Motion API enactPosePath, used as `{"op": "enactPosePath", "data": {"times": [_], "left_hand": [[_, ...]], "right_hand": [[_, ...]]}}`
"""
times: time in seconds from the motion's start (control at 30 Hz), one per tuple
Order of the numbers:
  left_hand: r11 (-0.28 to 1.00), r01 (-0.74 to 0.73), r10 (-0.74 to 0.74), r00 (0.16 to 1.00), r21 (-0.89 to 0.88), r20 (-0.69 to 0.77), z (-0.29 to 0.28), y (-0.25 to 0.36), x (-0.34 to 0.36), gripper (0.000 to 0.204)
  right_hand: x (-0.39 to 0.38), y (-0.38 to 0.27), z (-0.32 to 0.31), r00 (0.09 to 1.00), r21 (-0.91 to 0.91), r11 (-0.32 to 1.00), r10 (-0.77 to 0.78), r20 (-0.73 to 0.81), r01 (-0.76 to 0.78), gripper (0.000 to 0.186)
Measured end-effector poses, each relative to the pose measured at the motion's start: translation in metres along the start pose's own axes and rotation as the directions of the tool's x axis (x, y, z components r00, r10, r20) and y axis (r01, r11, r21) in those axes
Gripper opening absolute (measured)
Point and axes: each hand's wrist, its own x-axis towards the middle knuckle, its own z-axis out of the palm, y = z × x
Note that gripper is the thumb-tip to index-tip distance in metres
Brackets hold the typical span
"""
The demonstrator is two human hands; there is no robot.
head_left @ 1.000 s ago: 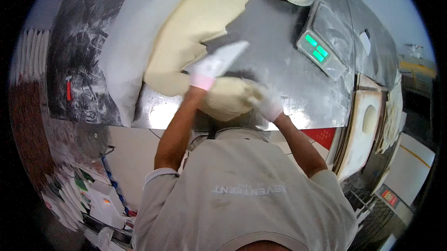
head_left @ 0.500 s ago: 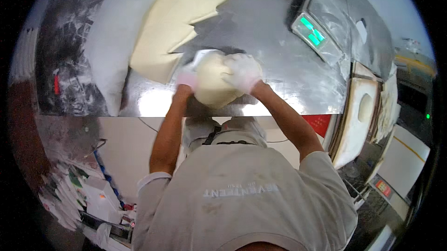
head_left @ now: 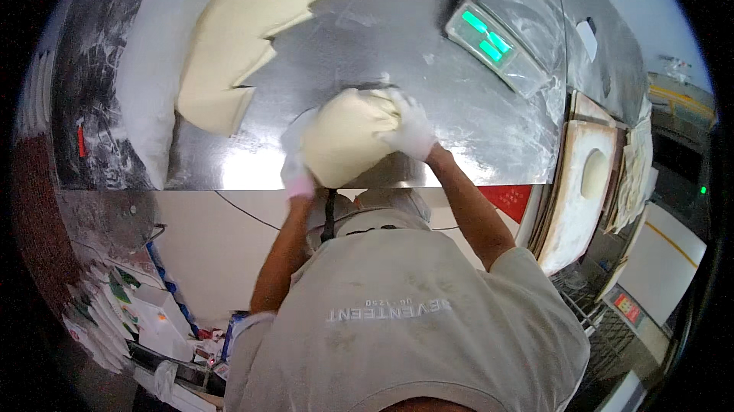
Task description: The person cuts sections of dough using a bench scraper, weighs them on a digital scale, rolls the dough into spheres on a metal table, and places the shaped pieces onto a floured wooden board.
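I'm watching one dough lump, seemingly mostly rounded with creases remaining, resting at the bench between the left hand, its grip too blurred to tell, and the right hand, clasping the creased end, while one dough sheet is lying beyond-left of them, one scale beyond-right.

There are two hands, one dough lump, one dough sheet and one scale.

Digital scale upper R, green disp. lit; red obj. far L; wht-faced board R, red panel beside.
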Motion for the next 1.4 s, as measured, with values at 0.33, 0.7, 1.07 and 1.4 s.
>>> {"op": "enactPosePath", "data": {"times": [0.33, 0.7, 1.07, 1.4], "left_hand": [[0.707, 0.081, 0.147, 0.955, -0.703, 0.258, 0.172, 0.293, 0.014, 0.029], [0.24, -0.966, 0.858, 0.256, 0.093, 0.445, 0.298, 0.553, 0.061, 0.036], [-0.078, -0.931, 0.731, 0.19, 0.356, 0.656, 0.351, 0.568, 0.113, 0.019], [0.238, -0.937, 0.959, 0.268, 0.254, 0.092, 0.246, 0.523, 0.121, 0.028]], "right_hand": [[0.013, 0.076, -0.174, 0.982, 0.942, 0.299, 0.064, -0.179, 0.152, 0.066], [0.041, 0.201, -0.311, 0.674, 0.711, 0.486, 0.289, -0.68, 0.509, 0.057], [0.098, 0.238, -0.334, 0.672, -0.3, 0.947, -0.15, -0.725, -0.113, 0.049], [0.088, 0.23, -0.333, 0.773, -0.141, 0.983, 0.002, -0.634, -0.118, 0.046]]}}
